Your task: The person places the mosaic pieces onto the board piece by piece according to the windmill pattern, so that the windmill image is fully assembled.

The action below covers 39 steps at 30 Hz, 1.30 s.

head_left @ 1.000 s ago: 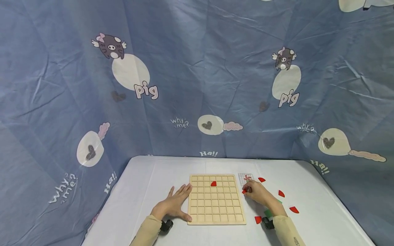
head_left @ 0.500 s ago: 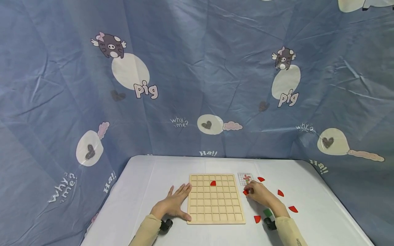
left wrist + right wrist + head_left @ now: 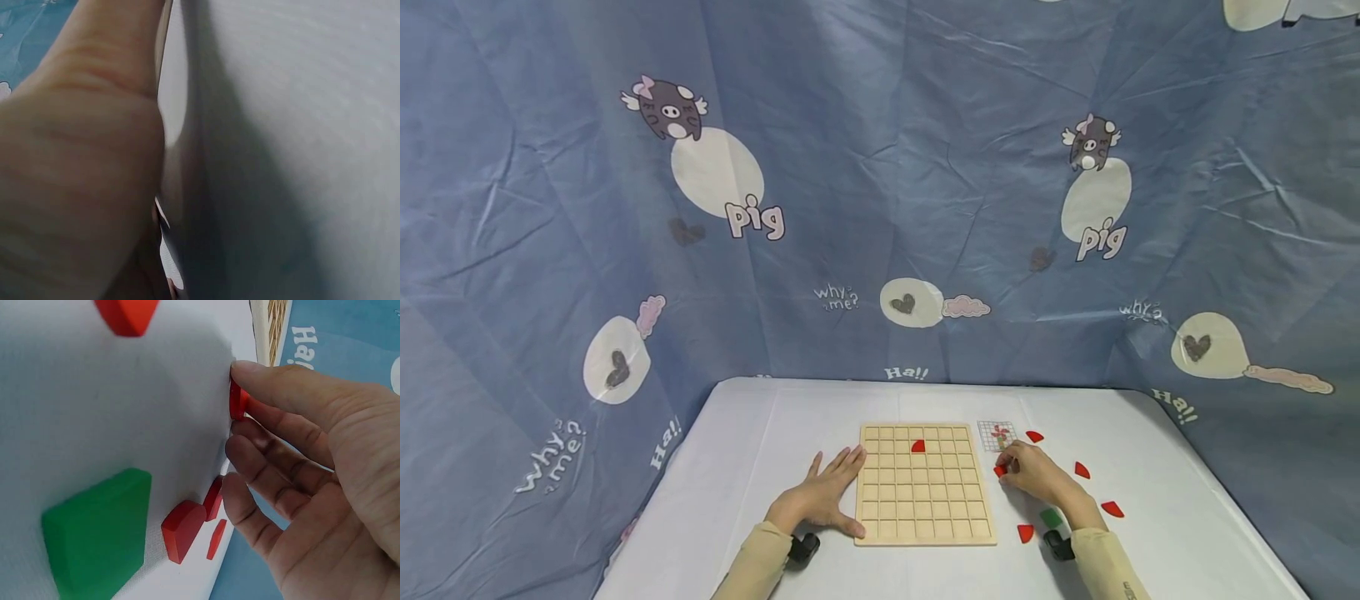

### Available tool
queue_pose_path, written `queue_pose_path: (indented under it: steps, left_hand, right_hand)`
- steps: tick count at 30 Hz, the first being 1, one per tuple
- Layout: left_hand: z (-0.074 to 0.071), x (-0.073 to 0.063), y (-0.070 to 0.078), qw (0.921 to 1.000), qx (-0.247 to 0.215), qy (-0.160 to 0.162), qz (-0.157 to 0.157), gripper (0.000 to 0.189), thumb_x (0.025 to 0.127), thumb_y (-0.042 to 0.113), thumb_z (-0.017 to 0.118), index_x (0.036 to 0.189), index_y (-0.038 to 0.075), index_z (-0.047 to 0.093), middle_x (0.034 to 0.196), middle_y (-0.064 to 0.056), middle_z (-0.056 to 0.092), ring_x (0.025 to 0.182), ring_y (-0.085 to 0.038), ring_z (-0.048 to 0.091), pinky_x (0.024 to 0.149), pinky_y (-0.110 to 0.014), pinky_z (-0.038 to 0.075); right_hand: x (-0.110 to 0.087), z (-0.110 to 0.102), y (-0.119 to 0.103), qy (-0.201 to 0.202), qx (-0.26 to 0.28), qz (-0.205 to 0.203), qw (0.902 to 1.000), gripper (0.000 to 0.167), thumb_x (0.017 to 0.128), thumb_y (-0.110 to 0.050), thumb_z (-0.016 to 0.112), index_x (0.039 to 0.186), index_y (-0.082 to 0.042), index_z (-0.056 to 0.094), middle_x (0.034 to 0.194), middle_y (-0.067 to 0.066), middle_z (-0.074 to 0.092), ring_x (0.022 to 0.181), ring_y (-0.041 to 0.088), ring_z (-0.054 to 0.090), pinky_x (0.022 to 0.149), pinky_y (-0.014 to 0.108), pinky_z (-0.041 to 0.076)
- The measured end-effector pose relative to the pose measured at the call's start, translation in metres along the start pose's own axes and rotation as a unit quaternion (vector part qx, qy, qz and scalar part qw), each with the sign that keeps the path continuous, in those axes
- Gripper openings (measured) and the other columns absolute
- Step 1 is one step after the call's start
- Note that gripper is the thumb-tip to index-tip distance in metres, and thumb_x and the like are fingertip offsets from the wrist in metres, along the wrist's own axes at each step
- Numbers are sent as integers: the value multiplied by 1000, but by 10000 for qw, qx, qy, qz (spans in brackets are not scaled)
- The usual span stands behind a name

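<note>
My left hand (image 3: 823, 497) lies spread along the left edge of a square wooden grid board (image 3: 923, 502), thumb at its near corner. In the left wrist view only a close, blurred stretch of hand and wrist shows. A red quarter-circle tile (image 3: 918, 447) sits in a cell of the board's second row from the back. Just right of the board, my right hand (image 3: 1039, 477) pinches another red tile (image 3: 237, 400) between thumb and index finger, close over the table. Its other fingers are loosely bent. Above that hand lies a small card (image 3: 988, 432) printed with a red flower on a grid.
Loose red tiles lie around the right arm: one behind (image 3: 1034, 436), two to its right (image 3: 1082, 470) and one nearer the front (image 3: 1026, 533). A green tile (image 3: 1051, 518) rests beside the right wrist. Patterned blue cloth (image 3: 850, 208) hangs behind the white table (image 3: 760, 442).
My right hand has shifted slightly right and nearer with its red tile, uncovering more of the card. A bit of green beside the forearm is now covered. My left hand stays put.
</note>
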State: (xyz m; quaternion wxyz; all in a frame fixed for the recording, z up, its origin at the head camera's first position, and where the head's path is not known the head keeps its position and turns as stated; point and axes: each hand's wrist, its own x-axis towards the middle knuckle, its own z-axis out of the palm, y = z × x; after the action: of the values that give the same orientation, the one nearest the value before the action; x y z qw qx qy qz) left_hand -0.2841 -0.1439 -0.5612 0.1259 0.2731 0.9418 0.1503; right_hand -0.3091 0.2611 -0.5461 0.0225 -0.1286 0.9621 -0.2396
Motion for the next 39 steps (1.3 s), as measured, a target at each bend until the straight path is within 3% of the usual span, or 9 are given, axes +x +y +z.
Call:
queue_pose_path:
  steps: [8,23,33,39]
  left_hand:
    - [-2,-1,1,10000,-47,11,46,131,61,70,74,155,6,10,163,-11,7,151,-32,8,117,-66,-2]
    - [-1,0,0,10000,-5,29,56,131,61,71,74,155,6,10,164,-11,8,151,-32,8,117,-66,-2]
    - [0,1,-1,10000,54,-2,51,131,61,75,70,156,9,9,164,-8,6,151,-31,7,117,-65,-2]
    - [0,0,0,10000,29,17,73,131,60,74,71,155,8,11,164,-10,7,151,-32,8,116,-66,-1]
  right_hand:
    - [1,1,1,12,-21,217,9998,20,74,-17,83,80,-14,63,74,-5,53,68,10,46,60,22,39]
    - [0,2,2,-36,238,426,9988,19,77,-14,80,83,-11,62,71,-4,57,66,9,49,57,22,40]
    - [1,2,1,15,72,-147,9999,21,77,-9,80,95,-12,70,80,-4,59,71,8,49,62,22,44]
    - [0,3,-1,91,-35,-337,9994,18,77,-6,77,93,-10,71,79,-4,58,68,7,48,59,21,42]
